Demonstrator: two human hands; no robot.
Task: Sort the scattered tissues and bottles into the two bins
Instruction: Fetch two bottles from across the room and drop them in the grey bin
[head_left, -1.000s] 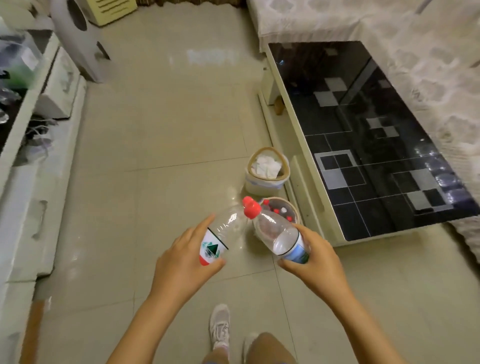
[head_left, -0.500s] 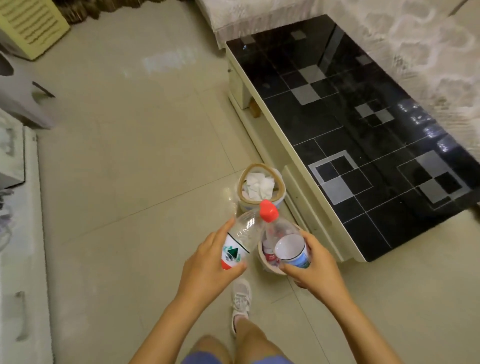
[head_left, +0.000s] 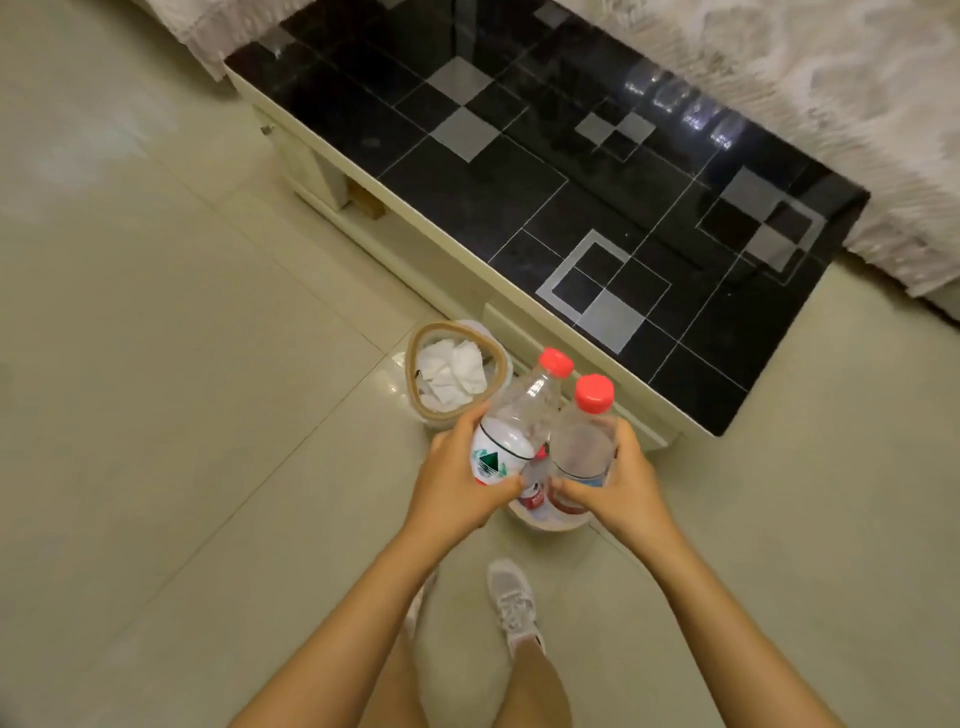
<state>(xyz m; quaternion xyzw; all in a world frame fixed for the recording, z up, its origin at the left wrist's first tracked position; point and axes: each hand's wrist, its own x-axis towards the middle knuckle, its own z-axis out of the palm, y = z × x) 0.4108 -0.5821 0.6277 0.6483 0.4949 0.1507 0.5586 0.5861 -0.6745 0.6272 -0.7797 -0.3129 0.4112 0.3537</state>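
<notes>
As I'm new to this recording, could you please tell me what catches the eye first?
Two clear plastic bottles with red caps, one in the left hand and one in the right hand, sit centre frame over a low bin. Behind-left stands a round tan-rimmed bin of crumpled white tissues, beside a glossy black chequered table.

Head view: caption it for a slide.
Both hands hold red-capped bottles, left hand and right hand, above the bottle bin.

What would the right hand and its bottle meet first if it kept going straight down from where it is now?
Most likely the bottle bin right under it, which already holds other bottles. The right hand grips its red-capped bottle over that bin; depth is unclear from this top-down view, so how far above the rim it is cannot be told.
</notes>
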